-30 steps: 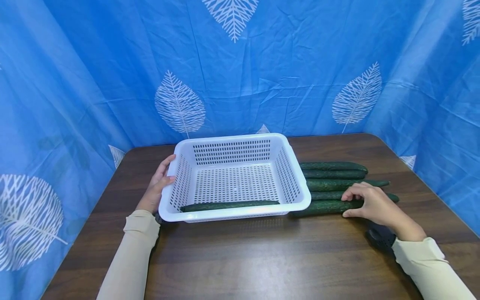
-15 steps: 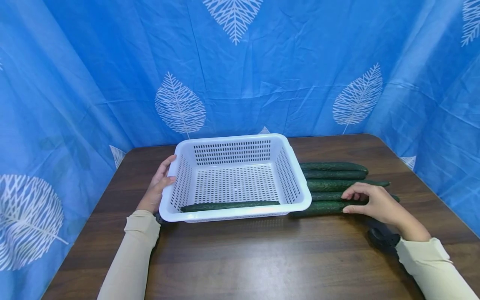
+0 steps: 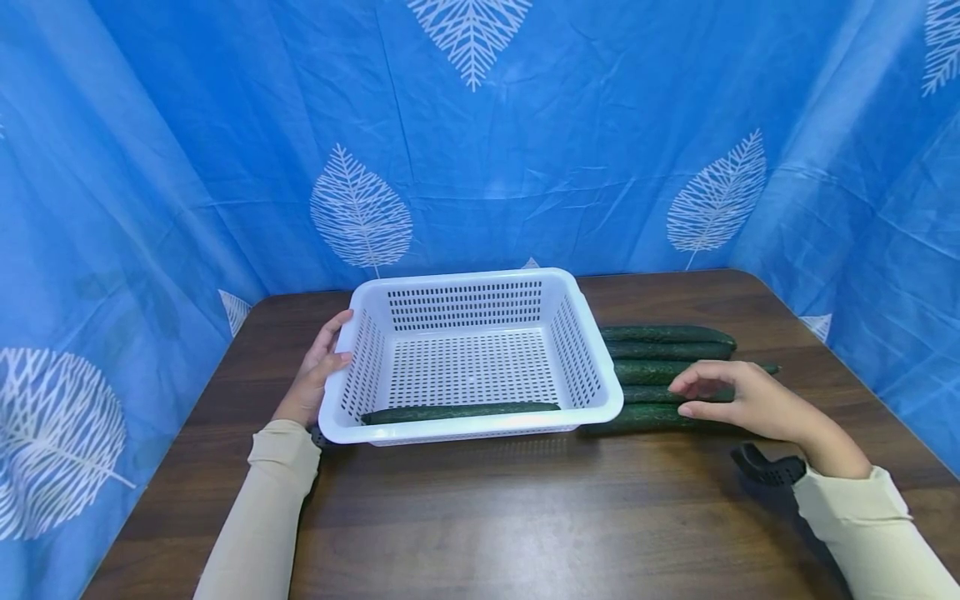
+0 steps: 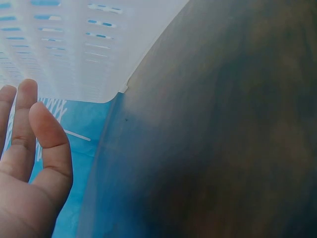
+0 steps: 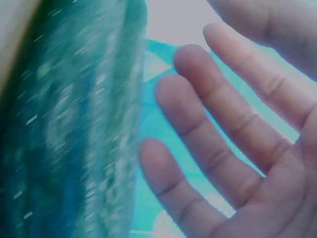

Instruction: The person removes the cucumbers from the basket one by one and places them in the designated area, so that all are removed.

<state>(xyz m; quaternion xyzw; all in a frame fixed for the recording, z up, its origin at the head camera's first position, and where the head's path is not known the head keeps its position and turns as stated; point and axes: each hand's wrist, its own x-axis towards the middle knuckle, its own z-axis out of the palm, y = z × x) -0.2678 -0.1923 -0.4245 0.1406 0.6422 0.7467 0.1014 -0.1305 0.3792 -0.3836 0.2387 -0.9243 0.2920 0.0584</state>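
A white plastic basket stands mid-table in the head view, with one dark green cucumber lying along its near side. My left hand rests at the basket's left rim; in the left wrist view its fingers are extended beside the perforated wall. Several more cucumbers lie side by side to the right of the basket, their left ends hidden by it. Above the nearest ones hovers my right hand, thumb and fingers apart. The right wrist view shows its relaxed fingers beside a blurred cucumber, holding nothing.
The brown wooden table ends at a blue curtain with white leaf prints, which hangs behind it and at both sides. A black wrist device sits under the right wrist.
My right hand has risen from the nearest cucumber and shifted slightly left, its thumb and fingers spreading wider. The left hand, basket and cucumbers have stayed in place.
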